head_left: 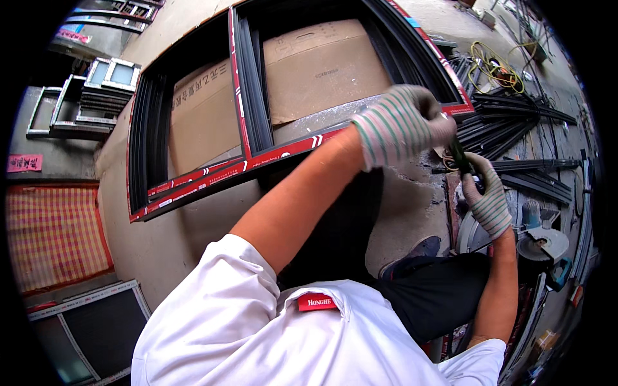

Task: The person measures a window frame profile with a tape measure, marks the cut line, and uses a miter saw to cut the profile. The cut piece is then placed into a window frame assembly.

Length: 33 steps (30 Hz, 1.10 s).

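So the thing being worked on is a thin dark strip (pixel 459 154), looks like a narrow black rubbery or metal length, though it's blurry enough that I can't say which. It runs between both hands, over on the right side of the view, just past the lower right corner of the frame.

The left hand (pixel 402 122) in a grey knit glove with green and pink stripes is curled tight around the upper end of the strip, fist basically closed. The right hand (pixel 487 201), same kind of striped glove, is wrapped around the lower end, fingers folded in on it too. The two hands are near each other, left one higher up.

Right beside them is a big dark aluminium window frame with red protective tape on its edges (pixel 239 122), lying flat, with brown cardboard sheets (pixel 322 64) showing through its openings. It all sits on a dusty concrete floor (pixel 412 206).

Further right there's a pile of loose black metal profile lengths (pixel 515 125) and a tangle of yellow cable (pixel 492 64). Below the right hand there's a round silvery saw-type power tool (pixel 541 241). Off on the left, a red and yellow checked mat (pixel 55 235) and a stack of smaller grey window frames (pixel 96 96).

The person is wearing a white shirt (pixel 257 328) and dark trousers (pixel 438 296).
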### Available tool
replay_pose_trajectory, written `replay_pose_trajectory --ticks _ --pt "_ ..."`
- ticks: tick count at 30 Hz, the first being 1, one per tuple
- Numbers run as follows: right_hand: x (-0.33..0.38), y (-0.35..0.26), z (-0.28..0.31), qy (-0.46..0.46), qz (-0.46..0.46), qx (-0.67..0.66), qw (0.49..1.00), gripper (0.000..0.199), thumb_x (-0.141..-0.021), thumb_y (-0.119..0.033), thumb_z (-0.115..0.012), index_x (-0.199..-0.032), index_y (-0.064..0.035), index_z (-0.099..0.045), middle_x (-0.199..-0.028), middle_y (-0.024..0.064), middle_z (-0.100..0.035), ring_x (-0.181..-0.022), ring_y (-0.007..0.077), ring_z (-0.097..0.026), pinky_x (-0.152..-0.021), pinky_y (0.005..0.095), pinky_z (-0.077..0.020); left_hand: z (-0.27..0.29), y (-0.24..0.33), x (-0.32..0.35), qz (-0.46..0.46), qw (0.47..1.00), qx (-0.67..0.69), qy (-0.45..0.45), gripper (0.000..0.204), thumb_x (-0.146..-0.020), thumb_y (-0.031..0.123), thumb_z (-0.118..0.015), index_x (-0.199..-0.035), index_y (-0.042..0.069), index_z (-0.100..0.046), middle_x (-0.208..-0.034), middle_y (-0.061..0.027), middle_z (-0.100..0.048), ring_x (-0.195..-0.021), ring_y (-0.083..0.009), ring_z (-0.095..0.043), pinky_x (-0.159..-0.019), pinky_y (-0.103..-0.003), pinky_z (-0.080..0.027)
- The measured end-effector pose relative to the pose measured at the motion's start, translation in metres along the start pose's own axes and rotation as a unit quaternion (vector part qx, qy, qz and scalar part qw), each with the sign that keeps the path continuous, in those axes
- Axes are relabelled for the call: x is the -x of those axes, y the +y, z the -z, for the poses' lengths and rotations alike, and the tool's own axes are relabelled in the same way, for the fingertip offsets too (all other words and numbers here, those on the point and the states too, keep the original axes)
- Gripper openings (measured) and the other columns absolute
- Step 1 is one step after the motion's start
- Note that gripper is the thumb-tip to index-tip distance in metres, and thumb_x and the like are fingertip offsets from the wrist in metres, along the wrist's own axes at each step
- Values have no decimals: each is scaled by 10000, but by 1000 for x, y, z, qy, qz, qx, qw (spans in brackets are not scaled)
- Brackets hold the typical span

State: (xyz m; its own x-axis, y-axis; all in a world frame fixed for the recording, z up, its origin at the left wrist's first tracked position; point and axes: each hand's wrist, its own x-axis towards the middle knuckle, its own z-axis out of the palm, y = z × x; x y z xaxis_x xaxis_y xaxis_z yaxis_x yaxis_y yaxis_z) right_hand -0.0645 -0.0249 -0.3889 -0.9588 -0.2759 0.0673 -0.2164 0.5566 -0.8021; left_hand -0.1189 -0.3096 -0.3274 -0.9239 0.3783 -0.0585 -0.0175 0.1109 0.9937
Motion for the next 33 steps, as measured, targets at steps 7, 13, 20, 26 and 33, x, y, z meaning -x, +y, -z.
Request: replay_pose_trajectory --ticks 7,13,20,26,33 --pt "-58 89 38 13 61 202 978 242 -946 14 -634 -1178 -39 -677 -1095 123 -610 -1002 248 -617 -909 330 -502 128 -63 23 18 981 -17 192 333 -963 311 -703 -1015 -18 -712 -906 -84 -722 -836 -127 -676 -811 -264 -541" --pt "-98 93 1 2 88 279 956 170 -926 -16 -686 -1092 -47 -705 -1062 122 -641 -997 306 -602 -917 373 -494 143 -128 84 114 948 4 297 361 -1016 301 -659 -1117 -45 -682 -971 -84 -715 -907 -114 -654 -868 -278 -542" --pt "-114 127 8 44 59 237 969 165 -925 -45 -680 -1085 -71 -712 -1057 125 -650 -998 299 -623 -899 376 -508 118 -133 85 61 860 -502 67 548 -903 511 -726 -1131 13 -690 -1034 -207 -693 -970 -391 -670 -869 -449 -546" --pt "-110 94 0 52 73 291 952 172 -888 -85 -710 -1060 -92 -716 -1035 129 -655 -986 329 -630 -886 406 -521 125 -140 91 58 843 -534 21 391 -863 337 -779 -1088 45 -647 -994 -192 -695 -966 -397 -682 -828 -465 -554" --pt "-100 64 -3 76 91 293 949 160 -876 -120 -719 -1033 -88 -729 -994 144 -667 -961 348 -635 -867 429 -526 138 -124 106 91 840 -535 -7 393 -862 385 -783 -1065 73 -658 -945 -179 -697 -905 -385 -695 -775 -469 -554"
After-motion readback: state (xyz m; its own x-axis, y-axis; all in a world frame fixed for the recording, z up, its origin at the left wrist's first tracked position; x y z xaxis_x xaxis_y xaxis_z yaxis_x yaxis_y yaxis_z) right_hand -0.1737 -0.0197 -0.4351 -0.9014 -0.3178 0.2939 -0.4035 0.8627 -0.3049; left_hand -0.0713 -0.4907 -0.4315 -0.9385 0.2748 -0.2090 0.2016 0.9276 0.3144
